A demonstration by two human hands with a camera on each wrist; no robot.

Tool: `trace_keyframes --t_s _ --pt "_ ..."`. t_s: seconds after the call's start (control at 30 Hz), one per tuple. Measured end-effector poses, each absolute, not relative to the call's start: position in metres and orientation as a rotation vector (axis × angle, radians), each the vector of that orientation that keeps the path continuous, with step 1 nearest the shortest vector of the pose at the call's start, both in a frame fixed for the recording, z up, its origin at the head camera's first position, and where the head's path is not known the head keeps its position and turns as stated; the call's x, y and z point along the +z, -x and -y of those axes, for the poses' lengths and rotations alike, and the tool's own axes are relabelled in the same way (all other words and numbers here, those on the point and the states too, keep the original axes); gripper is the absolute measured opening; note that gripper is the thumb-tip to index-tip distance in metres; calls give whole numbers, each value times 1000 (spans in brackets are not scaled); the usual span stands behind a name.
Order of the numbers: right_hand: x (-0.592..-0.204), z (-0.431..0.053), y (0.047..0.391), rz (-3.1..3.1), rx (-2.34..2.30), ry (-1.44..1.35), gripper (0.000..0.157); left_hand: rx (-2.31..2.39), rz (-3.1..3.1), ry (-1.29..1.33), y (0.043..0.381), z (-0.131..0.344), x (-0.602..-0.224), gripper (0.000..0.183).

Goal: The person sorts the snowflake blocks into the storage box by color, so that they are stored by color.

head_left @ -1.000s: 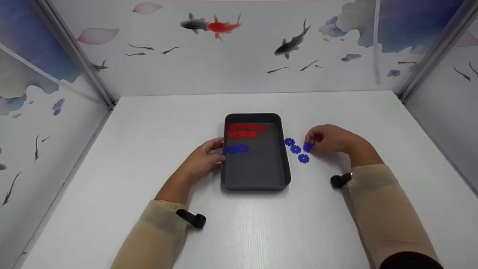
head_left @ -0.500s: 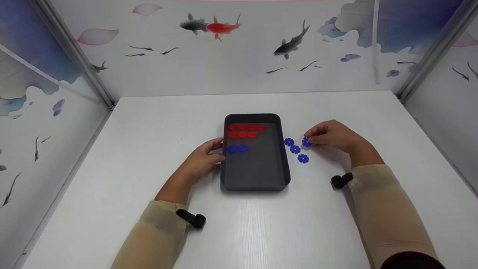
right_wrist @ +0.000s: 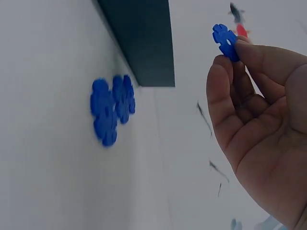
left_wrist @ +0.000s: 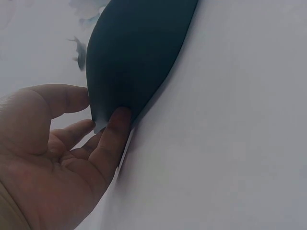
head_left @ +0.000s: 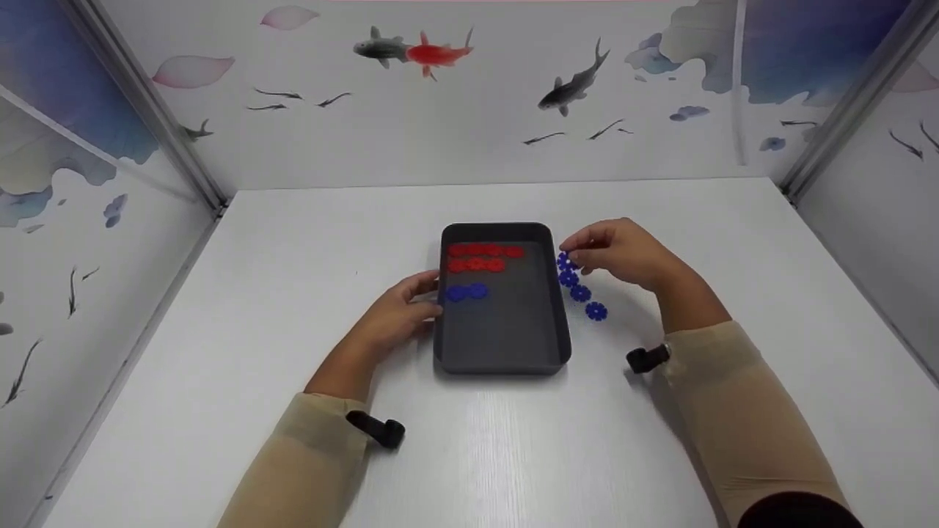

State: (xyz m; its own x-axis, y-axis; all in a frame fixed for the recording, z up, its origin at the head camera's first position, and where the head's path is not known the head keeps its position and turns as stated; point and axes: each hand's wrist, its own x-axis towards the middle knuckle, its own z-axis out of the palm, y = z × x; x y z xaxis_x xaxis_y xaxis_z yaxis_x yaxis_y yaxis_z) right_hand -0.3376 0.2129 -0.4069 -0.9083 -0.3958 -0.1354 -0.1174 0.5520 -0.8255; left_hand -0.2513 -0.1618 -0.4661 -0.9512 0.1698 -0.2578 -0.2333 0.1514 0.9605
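My right hand (head_left: 623, 253) pinches a blue snowflake building disc (right_wrist: 225, 42) between thumb and fingertips, beside the right rim of a dark grey tray (head_left: 506, 330). In the right wrist view the disc is held up above the table surface. Three more blue discs (head_left: 596, 312) lie on the table right of the tray. My left hand (head_left: 402, 312) rests against the tray's left wall, its fingertips touching the outer side (left_wrist: 139, 52). Inside the tray are two rows of red discs (head_left: 477, 257) near the far end, and a short row of blue discs (head_left: 468, 292) below them.
The white table (head_left: 455, 455) meets a back wall (head_left: 499, 147) printed with fish, and side panels stand at left and right. Black wrist cameras (head_left: 378, 429) are strapped to both sleeves.
My right hand has lifted the blue disc off the table and carried it leftward and away from me, up to the tray's right rim. My left hand and the tray stay put.
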Motion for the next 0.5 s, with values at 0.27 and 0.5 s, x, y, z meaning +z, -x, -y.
trace_keyframes --t_s 0.27,0.5 --pt "-392 -170 331 -2445 -1341 548 23 1872 -2114 80 251 160 -465 70" --pt "-384 -148 340 -2396 -1360 589 27 1857 -2120 93 251 160 -466 70"
